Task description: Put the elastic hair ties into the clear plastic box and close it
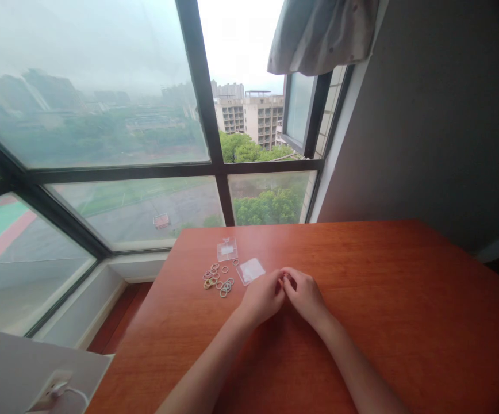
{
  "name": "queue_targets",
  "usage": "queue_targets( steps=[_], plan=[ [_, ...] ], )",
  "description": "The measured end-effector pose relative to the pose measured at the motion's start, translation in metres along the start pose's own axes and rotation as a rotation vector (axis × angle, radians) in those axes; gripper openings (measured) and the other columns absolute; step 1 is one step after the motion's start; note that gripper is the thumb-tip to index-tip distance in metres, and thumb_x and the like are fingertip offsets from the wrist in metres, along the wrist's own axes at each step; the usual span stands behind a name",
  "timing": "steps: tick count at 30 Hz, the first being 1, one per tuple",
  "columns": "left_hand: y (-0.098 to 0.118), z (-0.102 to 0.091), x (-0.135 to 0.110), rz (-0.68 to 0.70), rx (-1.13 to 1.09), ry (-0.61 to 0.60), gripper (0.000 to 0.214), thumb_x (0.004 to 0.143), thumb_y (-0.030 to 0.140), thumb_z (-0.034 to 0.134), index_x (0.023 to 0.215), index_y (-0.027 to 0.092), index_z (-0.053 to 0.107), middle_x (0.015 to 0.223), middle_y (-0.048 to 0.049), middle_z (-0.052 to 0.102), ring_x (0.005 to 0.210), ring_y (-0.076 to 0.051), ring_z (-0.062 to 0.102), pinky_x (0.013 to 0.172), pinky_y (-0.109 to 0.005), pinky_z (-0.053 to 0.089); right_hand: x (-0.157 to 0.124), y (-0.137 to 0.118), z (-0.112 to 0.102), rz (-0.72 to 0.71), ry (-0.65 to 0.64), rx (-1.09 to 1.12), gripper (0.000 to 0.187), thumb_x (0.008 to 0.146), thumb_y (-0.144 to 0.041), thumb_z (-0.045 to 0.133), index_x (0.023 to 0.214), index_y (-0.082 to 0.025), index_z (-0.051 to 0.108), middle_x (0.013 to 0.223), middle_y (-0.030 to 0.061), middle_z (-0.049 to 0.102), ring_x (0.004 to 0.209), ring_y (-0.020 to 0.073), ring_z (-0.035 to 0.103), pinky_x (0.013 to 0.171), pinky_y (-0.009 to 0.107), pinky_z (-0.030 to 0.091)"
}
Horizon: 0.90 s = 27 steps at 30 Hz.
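Note:
My left hand [263, 296] and my right hand [304, 293] meet over the table, fingertips pinched together. Whatever lies between the fingers is hidden or too small to name. Just left of my left hand is a flat, clear plastic case [250, 270] with a whitish piece inside. Behind it stands a second clear plastic box [227, 249] holding a small white label. Several small rings [225, 287], pale green, pinkish and yellowish, lie loosely grouped on the wood to the left; they look like hair ties. One single ring [235, 262] rests apart, beside the flat case.
The reddish-brown wooden table [383, 299] reaches to a dark-framed window [219, 168] at the back. A grey wall [439, 115] rises on the right, and a curtain [322, 37] hangs above. At lower left a plug [57, 389] with a white cord sits in a wall socket.

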<state>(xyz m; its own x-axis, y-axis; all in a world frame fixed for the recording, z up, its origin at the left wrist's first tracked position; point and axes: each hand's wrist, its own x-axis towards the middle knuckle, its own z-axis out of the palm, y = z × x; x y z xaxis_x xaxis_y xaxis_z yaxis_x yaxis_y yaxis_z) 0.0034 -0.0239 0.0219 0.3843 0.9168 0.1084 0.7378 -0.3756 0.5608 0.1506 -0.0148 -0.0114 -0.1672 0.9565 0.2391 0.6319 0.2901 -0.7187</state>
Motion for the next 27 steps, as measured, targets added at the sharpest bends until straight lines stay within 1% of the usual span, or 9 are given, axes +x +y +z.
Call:
queue_targets(
  steps=[2,5,10,25,27],
  plan=[
    [0.001,0.014,0.001,-0.001,0.021,0.027,0.015,0.082,0.018,0.049,0.093,0.020,0.059,0.088,-0.0051,0.068,0.079,-0.019,0.062,0.066,-0.026,0.042,0.000,0.001,-0.001,0.005,-0.016,-0.058,0.026,0.086,-0.019,0.044,0.099,-0.021,0.066,0.094,0.0063,0.071,0.087,0.0210,0.065,0.079,0.030,0.047],
    [-0.004,0.023,-0.003,0.000,0.039,0.082,0.013,0.080,0.017,0.049,0.090,0.020,0.057,0.091,-0.0058,0.067,0.083,-0.020,0.061,0.071,-0.028,0.042,-0.001,0.000,-0.001,-0.014,-0.060,-0.090,0.026,0.086,-0.017,0.043,0.098,-0.022,0.066,0.095,0.0057,0.071,0.087,0.0204,0.065,0.079,0.029,0.046],
    [-0.010,0.021,-0.008,0.035,0.009,0.083,0.016,0.079,0.015,0.049,0.092,0.020,0.055,0.091,-0.0051,0.066,0.082,-0.019,0.060,0.072,-0.027,0.042,-0.002,-0.006,-0.001,-0.032,-0.087,-0.098,0.025,0.084,-0.015,0.044,0.094,-0.024,0.065,0.093,0.0043,0.070,0.085,0.0193,0.064,0.077,0.028,0.046],
    [-0.011,0.021,-0.007,0.037,0.002,0.065,0.017,0.078,0.014,0.050,0.092,0.021,0.055,0.093,-0.0049,0.066,0.081,-0.019,0.059,0.071,-0.028,0.043,-0.002,-0.007,-0.002,-0.028,-0.095,-0.096,0.024,0.082,-0.013,0.045,0.091,-0.023,0.064,0.090,0.0036,0.070,0.081,0.0183,0.063,0.073,0.026,0.044],
    [-0.011,0.021,-0.007,0.043,-0.003,0.071,0.016,0.078,0.014,0.049,0.092,0.021,0.054,0.092,-0.0049,0.066,0.081,-0.018,0.059,0.071,-0.028,0.043,-0.001,-0.006,-0.001,-0.029,-0.096,-0.089,0.024,0.082,-0.013,0.045,0.092,-0.023,0.065,0.091,0.0039,0.070,0.083,0.0184,0.063,0.075,0.026,0.045]
  ],
)
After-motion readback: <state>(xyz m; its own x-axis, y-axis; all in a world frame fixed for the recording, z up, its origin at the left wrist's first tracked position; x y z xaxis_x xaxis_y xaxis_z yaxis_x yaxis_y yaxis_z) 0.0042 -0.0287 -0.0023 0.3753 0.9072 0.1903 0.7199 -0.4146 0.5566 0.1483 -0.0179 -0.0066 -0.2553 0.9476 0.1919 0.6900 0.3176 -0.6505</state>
